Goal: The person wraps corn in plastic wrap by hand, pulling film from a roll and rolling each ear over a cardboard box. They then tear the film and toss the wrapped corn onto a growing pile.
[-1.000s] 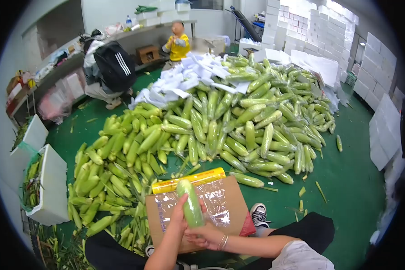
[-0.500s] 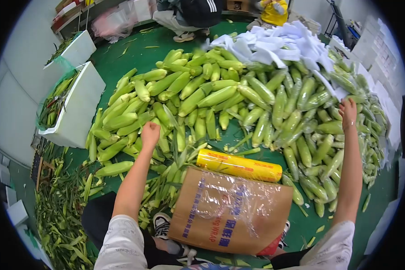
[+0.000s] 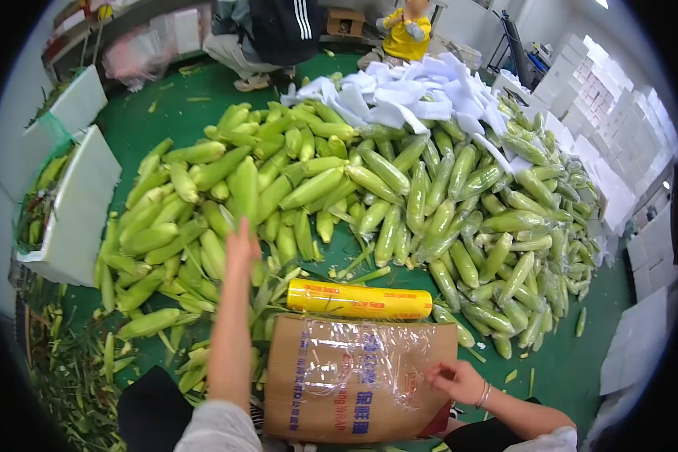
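Note:
My left hand [image 3: 241, 245] holds a green ear of corn [image 3: 244, 188] by its lower end, in front of the heap of unwrapped corn [image 3: 196, 177]. My right hand [image 3: 457, 381] is over the right side of a brown cardboard box [image 3: 316, 377], its fingers loosely bent and apart, with nothing visible in them. Clear film lies wrinkled across the box top. Just beyond the box lies a yellow roll of cling film [image 3: 359, 299]. To the right is a heap of film-wrapped corn [image 3: 467, 252].
White foam sleeves [image 3: 422, 90] are piled behind the corn. White foam boxes [image 3: 75, 211] with husks stand at left; loose husks [image 3: 75, 377] cover the floor below them. Two people, one in a yellow top [image 3: 407, 36], are at the back. White boxes [image 3: 595, 90] are stacked at right.
My right hand has come back from the wrapped corn to the cardboard box. My left hand now has an ear of corn raised from the heap. The view has turned to the right.

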